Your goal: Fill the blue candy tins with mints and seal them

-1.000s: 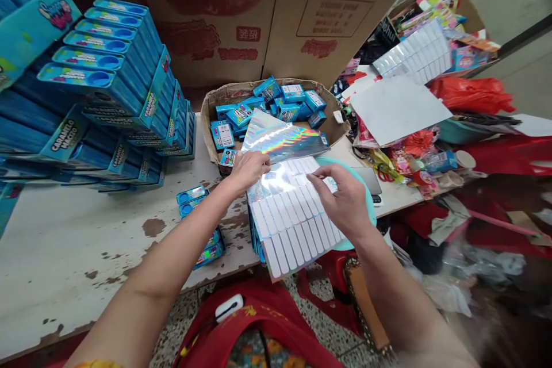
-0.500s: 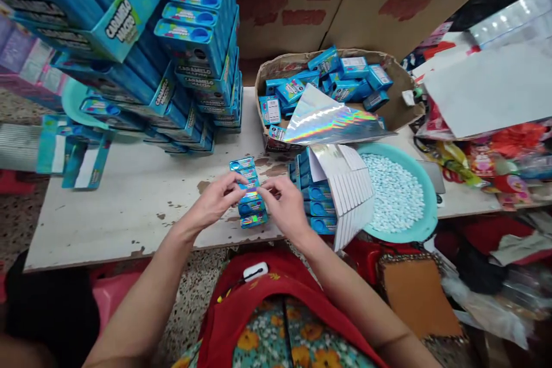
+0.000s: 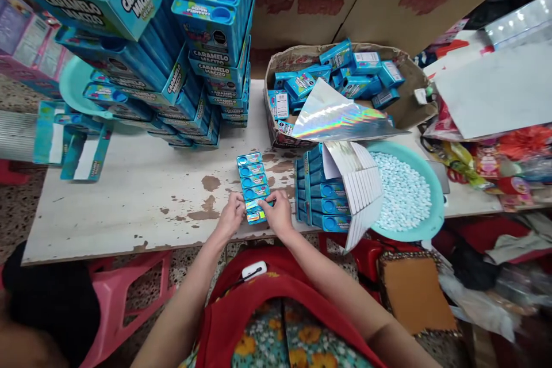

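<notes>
A short row of small blue candy boxes (image 3: 253,172) lies on the table in front of me. Shiny rainbow-coloured stickers show on the two boxes nearest me, one a narrow holographic sticker (image 3: 254,204). My left hand (image 3: 233,215) is closed, its curled fingertips against the left end of the second-nearest box. From the other side, my right hand (image 3: 279,214) grips that same box, with its thumb on the right end of the sticker. The fingers partly cover the box ends.
To the right, stacked blue boxes (image 3: 325,205) carry white sheets (image 3: 360,184), beside a turquoise basin (image 3: 436,207) of pale candies. Behind stands an open carton (image 3: 273,69) of loose boxes with a holographic sheet (image 3: 332,115). Tall stacks of filled displays (image 3: 224,63) rise at back left.
Both hands have come down and nearer to me, from holding a small shiny strip over the row's middle to the sides of the second-nearest box, which now bears a shiny sticker.
</notes>
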### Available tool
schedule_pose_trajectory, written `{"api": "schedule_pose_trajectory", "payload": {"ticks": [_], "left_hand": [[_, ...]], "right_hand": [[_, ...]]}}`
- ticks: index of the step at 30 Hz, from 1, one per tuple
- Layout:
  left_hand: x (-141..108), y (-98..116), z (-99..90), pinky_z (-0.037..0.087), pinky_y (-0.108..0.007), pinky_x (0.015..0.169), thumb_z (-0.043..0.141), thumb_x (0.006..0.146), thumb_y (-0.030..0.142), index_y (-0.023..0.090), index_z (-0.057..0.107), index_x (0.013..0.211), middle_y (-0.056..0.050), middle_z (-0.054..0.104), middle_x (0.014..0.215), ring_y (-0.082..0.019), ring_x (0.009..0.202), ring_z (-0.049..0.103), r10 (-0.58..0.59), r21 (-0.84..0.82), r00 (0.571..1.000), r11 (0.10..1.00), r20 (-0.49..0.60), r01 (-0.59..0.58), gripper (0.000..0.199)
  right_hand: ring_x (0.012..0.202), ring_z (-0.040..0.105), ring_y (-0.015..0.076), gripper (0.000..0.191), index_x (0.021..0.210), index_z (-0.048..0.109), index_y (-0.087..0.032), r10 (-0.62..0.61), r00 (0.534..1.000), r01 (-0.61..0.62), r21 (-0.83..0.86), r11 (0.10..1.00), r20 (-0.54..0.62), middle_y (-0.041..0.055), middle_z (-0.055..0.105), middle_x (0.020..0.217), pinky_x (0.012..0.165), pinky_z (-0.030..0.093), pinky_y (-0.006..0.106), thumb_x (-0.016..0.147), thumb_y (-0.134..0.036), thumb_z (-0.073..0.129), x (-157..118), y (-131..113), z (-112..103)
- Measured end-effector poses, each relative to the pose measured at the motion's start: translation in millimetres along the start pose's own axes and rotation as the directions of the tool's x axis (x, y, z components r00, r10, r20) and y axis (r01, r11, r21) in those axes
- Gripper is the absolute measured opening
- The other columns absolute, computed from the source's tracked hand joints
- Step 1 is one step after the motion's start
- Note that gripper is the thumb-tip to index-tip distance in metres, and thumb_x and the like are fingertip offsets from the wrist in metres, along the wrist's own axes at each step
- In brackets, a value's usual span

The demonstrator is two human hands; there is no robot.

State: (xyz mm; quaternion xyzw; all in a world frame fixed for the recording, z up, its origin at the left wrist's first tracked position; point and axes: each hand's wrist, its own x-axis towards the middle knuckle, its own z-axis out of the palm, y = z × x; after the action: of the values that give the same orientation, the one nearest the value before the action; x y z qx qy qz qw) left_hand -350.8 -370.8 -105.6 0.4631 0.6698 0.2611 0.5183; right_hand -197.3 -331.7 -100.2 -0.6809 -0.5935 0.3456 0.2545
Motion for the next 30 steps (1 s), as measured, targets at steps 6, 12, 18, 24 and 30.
{"api": "schedule_pose_trajectory", "payload": {"ticks": [6, 12, 18, 24, 30], "left_hand": [[-1, -11, 5.1, 0.044, -0.031, 0.069, 0.041, 0.082, 0.023, 0.023, 0.040, 0.093, -0.003, 0.061, 0.083, -0.021, 0.075, 0.061, -0.129, 0.274, 0.989, 0.951, -0.075, 0.145, 0.012], [9, 99, -39.5, 0.043, -0.030, 0.070, 0.040, 0.086, 0.044, 0.025, 0.054, 0.098, -0.003, 0.065, 0.087, -0.022, 0.081, 0.061, 0.043, 0.464, 0.983, 0.885, -0.177, 0.045, 0.026], [84, 267, 32.5, 0.041, -0.031, 0.084, 0.037, 0.087, 0.055, 0.021, 0.061, 0.110, -0.008, 0.064, 0.112, -0.025, 0.103, 0.057, 0.425, 0.523, 0.901, 0.751, 0.085, -0.403, 0.048], [147, 291, 97.9, 0.040, -0.030, 0.069, 0.057, 0.073, 0.040, 0.022, 0.070, 0.090, -0.006, 0.069, 0.088, -0.025, 0.085, 0.062, 0.212, 0.672, 0.914, 0.623, 0.347, -0.400, 0.027], [151, 276, 97.9, 0.039, -0.028, 0.070, 0.054, 0.077, 0.033, 0.022, 0.069, 0.088, -0.004, 0.069, 0.091, -0.021, 0.088, 0.060, 0.355, 0.610, 0.882, 0.637, 0.311, -0.471, 0.021]], "right_hand": [[0.082, 0.056, 0.0216, 0.008, 0.080, 0.054, -0.020, -0.019, 1.000, 0.019, 0.003, 1.000, 0.010, 0.0061, 0.059, 0.086, 0.076, 0.048, 0.036, 0.073, -0.015, 0.057, -9, -21, -16], [0.092, 0.061, 0.0190, 0.024, 0.102, 0.057, -0.027, -0.496, 0.868, 0.486, 0.229, 0.843, -0.016, 0.0033, 0.066, 0.095, 0.080, 0.052, 0.034, 0.081, -0.016, 0.059, -36, -79, -147], [0.099, 0.057, 0.0239, 0.017, 0.100, 0.061, -0.024, -0.414, 0.829, 0.373, -0.180, 0.910, -0.375, 0.0081, 0.061, 0.101, 0.087, 0.048, 0.044, 0.087, -0.018, 0.051, 20, -28, -224], [0.095, 0.053, 0.0248, 0.014, 0.098, 0.063, -0.022, -0.412, 0.908, 0.375, -0.294, 0.879, -0.073, 0.0085, 0.061, 0.101, 0.084, 0.049, 0.041, 0.087, -0.022, 0.055, 55, 8, -208], [0.127, 0.035, 0.0315, 0.046, 0.132, 0.047, -0.025, -0.463, 0.869, 0.338, -0.476, 0.812, -0.173, 0.0116, 0.042, 0.139, 0.102, 0.034, 0.050, 0.089, -0.041, 0.052, 120, 15, -228]]}}
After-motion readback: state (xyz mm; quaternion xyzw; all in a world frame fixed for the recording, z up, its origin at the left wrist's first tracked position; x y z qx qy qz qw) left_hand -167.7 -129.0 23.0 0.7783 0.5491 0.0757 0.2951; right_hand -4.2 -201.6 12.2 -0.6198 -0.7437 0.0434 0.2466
